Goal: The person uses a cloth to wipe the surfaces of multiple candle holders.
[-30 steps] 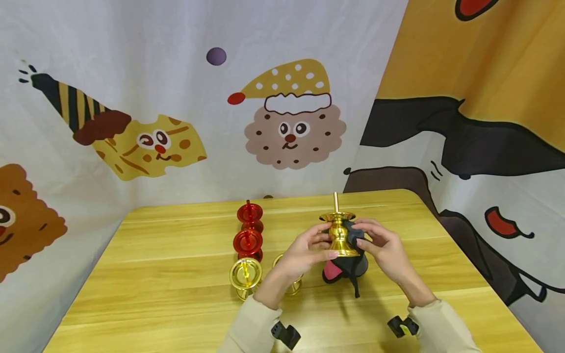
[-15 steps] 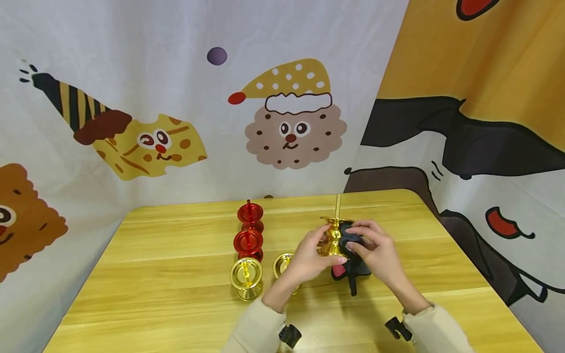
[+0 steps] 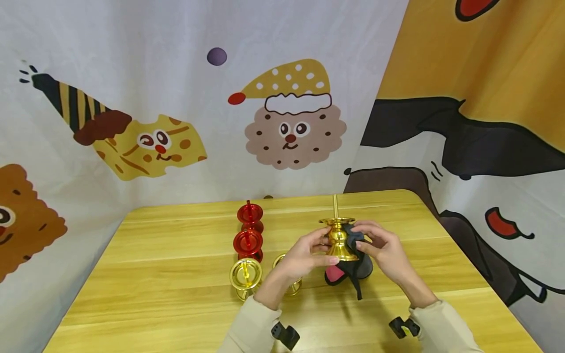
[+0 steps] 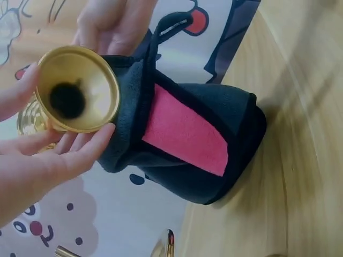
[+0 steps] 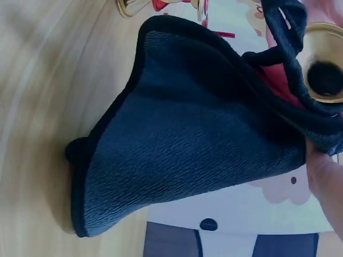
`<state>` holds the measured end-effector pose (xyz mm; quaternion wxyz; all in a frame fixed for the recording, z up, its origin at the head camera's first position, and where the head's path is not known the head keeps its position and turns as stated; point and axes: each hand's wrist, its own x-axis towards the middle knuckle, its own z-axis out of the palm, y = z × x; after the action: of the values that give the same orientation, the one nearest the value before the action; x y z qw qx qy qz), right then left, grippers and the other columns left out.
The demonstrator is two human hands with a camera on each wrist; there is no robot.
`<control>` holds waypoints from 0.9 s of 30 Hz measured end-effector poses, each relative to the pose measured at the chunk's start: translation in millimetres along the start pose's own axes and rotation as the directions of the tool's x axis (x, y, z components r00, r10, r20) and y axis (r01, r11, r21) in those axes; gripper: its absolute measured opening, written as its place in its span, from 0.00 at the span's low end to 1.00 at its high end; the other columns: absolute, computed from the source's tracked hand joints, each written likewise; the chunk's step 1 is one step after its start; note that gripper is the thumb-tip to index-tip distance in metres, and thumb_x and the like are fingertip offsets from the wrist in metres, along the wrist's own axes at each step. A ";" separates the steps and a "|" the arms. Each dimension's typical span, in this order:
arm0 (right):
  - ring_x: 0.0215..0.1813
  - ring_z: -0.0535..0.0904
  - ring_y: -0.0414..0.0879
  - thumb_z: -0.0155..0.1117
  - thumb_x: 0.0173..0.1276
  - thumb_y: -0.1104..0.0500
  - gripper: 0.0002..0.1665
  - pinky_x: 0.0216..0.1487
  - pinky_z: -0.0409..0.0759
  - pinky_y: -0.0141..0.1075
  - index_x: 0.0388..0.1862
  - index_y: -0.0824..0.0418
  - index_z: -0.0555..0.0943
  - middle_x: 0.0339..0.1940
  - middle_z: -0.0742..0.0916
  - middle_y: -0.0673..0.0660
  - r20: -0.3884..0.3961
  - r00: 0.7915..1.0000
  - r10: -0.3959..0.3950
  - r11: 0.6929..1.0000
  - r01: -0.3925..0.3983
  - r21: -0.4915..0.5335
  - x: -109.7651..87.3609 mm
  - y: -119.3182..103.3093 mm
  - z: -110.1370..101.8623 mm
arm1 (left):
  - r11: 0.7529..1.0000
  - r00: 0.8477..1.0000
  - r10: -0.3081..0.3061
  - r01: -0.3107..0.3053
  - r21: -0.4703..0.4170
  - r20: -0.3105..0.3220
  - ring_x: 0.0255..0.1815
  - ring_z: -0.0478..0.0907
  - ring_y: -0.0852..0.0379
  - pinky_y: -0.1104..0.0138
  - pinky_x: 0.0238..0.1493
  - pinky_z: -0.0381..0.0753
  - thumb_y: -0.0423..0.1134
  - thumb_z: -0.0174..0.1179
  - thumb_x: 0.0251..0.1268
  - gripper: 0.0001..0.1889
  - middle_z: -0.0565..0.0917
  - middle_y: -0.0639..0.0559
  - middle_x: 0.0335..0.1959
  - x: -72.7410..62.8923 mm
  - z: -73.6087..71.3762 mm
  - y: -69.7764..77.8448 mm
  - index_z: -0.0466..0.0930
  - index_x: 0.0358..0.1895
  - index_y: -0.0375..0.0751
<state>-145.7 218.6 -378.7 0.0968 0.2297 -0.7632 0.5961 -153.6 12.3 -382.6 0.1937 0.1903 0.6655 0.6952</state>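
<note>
My left hand (image 3: 304, 252) grips a gold candle holder (image 3: 338, 238) by its waist and base, above the table. The holder stands roughly upright, its spike pointing up; in the left wrist view its hollow base (image 4: 107, 80) faces the camera. Against the holder's right side, my right hand (image 3: 386, 247) pinches a dark cloth (image 3: 364, 268) between thumb and fingers. The cloth hangs down from there, with a pink patch (image 4: 185, 131) and a loop (image 5: 286, 37) on it. Part of the holder's far side is hidden by cloth and fingers.
To the left on the wooden table (image 3: 154, 274) stand two red candle holders, the rear one (image 3: 249, 214) and the nearer one (image 3: 247, 242). In front of them is a gold holder (image 3: 245, 274). Another gold holder (image 3: 295, 288) is partly hidden behind my left wrist.
Half a second ago the candle holder tilted with its base toward the left; it now stands straighter. Both hands have shifted slightly, and the cloth swings with them.
</note>
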 end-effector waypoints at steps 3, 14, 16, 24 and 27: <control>0.48 0.74 0.37 0.61 0.54 0.79 0.15 0.42 0.76 0.25 0.42 0.72 0.79 0.47 0.76 0.62 -0.025 0.999 -0.021 0.990 0.017 -0.137 -0.3 -2.0 5.3 | 0.987 0.999 0.021 -0.013 0.162 -0.047 0.50 0.71 0.51 0.63 0.51 0.73 0.30 0.64 0.55 0.36 0.73 0.45 0.52 0.3 5.5 0.2 0.58 0.68 0.37; 0.49 0.73 0.37 0.59 0.55 0.80 0.16 0.44 0.76 0.25 0.43 0.73 0.77 0.49 0.75 0.62 -0.005 0.999 -0.032 0.995 0.031 -0.098 -3.9 2.8 6.9 | 0.999 0.997 -0.015 0.018 0.041 -0.071 0.47 0.72 0.53 0.64 0.46 0.75 0.28 0.64 0.53 0.36 0.74 0.47 0.47 -3.0 6.5 -1.9 0.60 0.67 0.37; 0.51 0.73 0.37 0.57 0.57 0.79 0.15 0.45 0.76 0.26 0.45 0.75 0.76 0.50 0.75 0.61 0.006 1.000 -0.001 1.000 0.001 -0.027 -4.1 5.9 2.3 | 0.998 0.999 -0.025 0.023 -0.059 -0.035 0.47 0.73 0.53 0.65 0.45 0.76 0.25 0.62 0.54 0.36 0.73 0.45 0.47 -3.8 4.6 -0.4 0.58 0.68 0.37; 0.49 0.74 0.38 0.58 0.55 0.80 0.15 0.43 0.77 0.27 0.43 0.75 0.77 0.48 0.75 0.62 -0.018 1.000 -0.017 0.999 0.016 -0.032 -6.4 8.6 4.0 | 0.996 0.997 -0.060 0.057 -0.070 -0.044 0.55 0.70 0.49 0.60 0.52 0.73 0.28 0.64 0.54 0.38 0.71 0.40 0.55 -3.1 9.7 -2.3 0.57 0.68 0.40; 0.46 0.74 0.37 0.62 0.51 0.81 0.16 0.42 0.76 0.24 0.40 0.72 0.79 0.46 0.75 0.63 -0.052 0.997 -0.061 0.986 0.052 -0.160 -8.1 4.9 11.6 | 0.994 0.991 -0.053 0.063 0.085 -0.122 0.55 0.69 0.49 0.59 0.51 0.74 0.35 0.69 0.49 0.41 0.71 0.44 0.56 -2.5 15.1 -5.9 0.58 0.68 0.42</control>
<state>-139.4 210.3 -389.5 0.1532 0.2260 -0.7983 0.5369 -143.5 24.1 -387.8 0.1648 0.1372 0.7115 0.6692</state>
